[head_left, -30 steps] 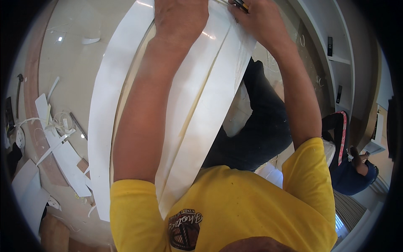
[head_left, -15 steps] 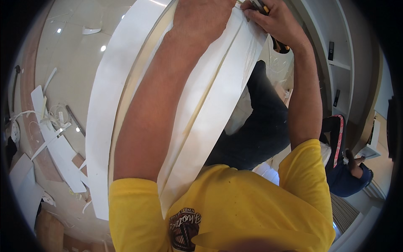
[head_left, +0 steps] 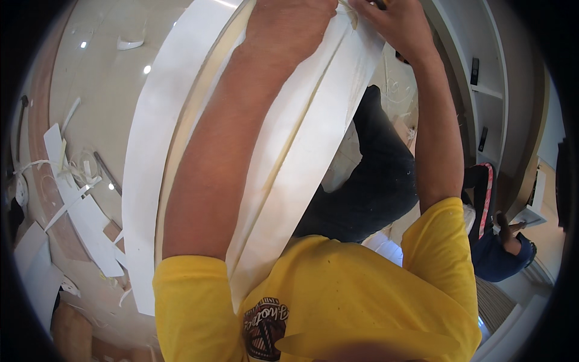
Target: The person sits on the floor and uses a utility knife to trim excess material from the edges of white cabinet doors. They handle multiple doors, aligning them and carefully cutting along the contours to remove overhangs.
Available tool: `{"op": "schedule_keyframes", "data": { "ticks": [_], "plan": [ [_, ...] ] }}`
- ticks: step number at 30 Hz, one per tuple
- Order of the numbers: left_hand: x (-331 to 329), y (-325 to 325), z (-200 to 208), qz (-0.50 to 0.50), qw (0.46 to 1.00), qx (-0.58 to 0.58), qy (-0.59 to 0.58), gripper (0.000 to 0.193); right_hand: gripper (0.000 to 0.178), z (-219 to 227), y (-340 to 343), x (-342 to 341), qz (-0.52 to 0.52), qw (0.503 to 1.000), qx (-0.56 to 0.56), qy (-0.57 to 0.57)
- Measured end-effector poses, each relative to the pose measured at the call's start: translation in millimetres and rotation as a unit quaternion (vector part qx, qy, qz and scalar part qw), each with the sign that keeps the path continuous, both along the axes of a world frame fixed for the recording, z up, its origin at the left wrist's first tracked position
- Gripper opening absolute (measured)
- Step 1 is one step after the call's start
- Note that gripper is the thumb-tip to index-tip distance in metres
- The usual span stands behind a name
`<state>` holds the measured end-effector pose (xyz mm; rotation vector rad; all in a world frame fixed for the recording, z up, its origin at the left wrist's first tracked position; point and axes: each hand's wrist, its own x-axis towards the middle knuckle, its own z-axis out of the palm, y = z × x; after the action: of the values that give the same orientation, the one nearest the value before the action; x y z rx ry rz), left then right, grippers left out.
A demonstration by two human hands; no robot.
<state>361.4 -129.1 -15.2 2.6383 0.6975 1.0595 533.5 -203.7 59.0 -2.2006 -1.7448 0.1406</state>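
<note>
A long white board (head_left: 313, 151) with a cream edge and a groove along it slants away in front of me. My left hand (head_left: 295, 18) rests at its far end, fingers mostly cut off by the top of the picture. Just to its right, my right hand (head_left: 398, 24) is closed around a black-and-orange utility knife (head_left: 380, 3), largely hidden by the palm. A thin pale strip (head_left: 352, 19) curls on the board between the two hands. A second white panel (head_left: 145, 181) with a cream edge lies under my left forearm.
White offcuts (head_left: 84, 223), thin curled trimmings (head_left: 81, 169) and a dark rod (head_left: 108, 172) litter the tiled floor at left. A white shelf unit (head_left: 482, 90) stands at right. Another person in a dark blue shirt (head_left: 494, 259) is low down at the right.
My right hand has turned and shifted slightly left, hiding more of the knife. A thin curled strip now shows at the board's far end. My left hand stays nearly in place.
</note>
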Motion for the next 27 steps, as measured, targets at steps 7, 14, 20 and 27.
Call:
{"op": "schedule_keyframes", "data": {
  "ticks": [7, 14, 20, 27],
  "plan": [
    [1, 2, -3, -0.012, 0.999, -0.033, -0.003, 0.014, 0.01, -15, 12, 0, 0.136, 0.982, 0.059, -0.119],
    [3, 2, -3, -0.001, 1.0, -0.026, 0.009, 0.013, 0.007, -8, 11, -2, 0.187, 0.968, 0.035, -0.161],
    [2, -2, -3, 0.012, 0.998, -0.058, 0.028, 0.014, 0.013, 5, 7, -14, 0.094, 0.989, 0.032, -0.11],
    [10, -2, 2, -0.034, 0.997, -0.071, 0.023, 0.013, 0.028, 41, -8, -11, -0.108, 0.982, -0.127, 0.087]
  ]
}}
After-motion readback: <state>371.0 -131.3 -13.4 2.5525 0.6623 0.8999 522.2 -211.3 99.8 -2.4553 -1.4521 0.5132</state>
